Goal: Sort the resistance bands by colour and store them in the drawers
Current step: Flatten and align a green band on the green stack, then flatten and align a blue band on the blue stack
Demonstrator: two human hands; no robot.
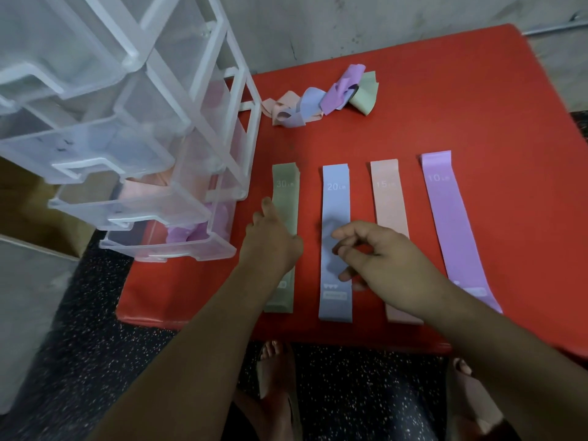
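Red desk [461,90] bearing a clear drawer unit [136,144] at 9 o'clock, whose lower drawers already hold peach and purple bands. At centre lie four flat sorted piles not yet stored: green stack [284,186], blue stack [335,198], peach stack [386,192] and purple stack [445,198]. A mixed tangle [331,97] at 12 o'clock is unsorted. The left hand [270,243] rests on the green stack, grip indeterminate, while the right hand [381,256] hovers loosely curled and empty over the blue stack.

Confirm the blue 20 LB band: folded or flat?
Flat. The blue band lies straight and full-length on the red mat, print facing up.
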